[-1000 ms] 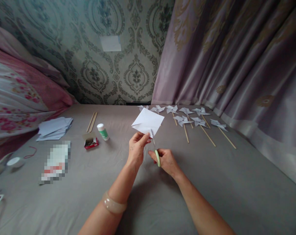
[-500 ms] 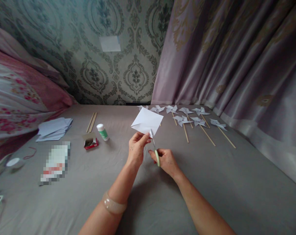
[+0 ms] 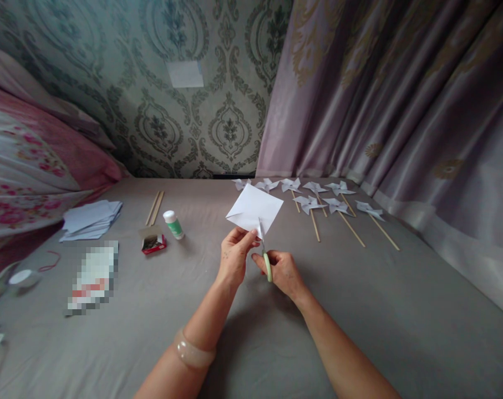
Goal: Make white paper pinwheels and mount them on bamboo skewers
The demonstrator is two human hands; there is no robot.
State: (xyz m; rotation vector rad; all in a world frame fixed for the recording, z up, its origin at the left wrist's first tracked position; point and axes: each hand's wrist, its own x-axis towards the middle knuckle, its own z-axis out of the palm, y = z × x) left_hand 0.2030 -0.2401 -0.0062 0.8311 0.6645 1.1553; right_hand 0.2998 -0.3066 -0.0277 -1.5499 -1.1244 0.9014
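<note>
My left hand (image 3: 233, 257) pinches the near corner of a white square of paper (image 3: 254, 210), held up above the grey bedsheet (image 3: 380, 310). My right hand (image 3: 281, 271) is closed on small scissors with pale green handles (image 3: 266, 260). Their blades reach into the paper's near corner, right beside my left fingertips. A pale bangle sits on my left wrist.
Several finished white paper pinwheels on wooden sticks (image 3: 330, 208) lie at the back right near the curtain. To the left are a glue bottle (image 3: 173, 224), a small red box (image 3: 153, 242), spare sticks (image 3: 156, 200), a stack of white paper (image 3: 91, 219) and floral pillows.
The paper has turned slightly and shifted a little to the right in my left hand. The scissors stay at the same corner, both hands barely moving.
</note>
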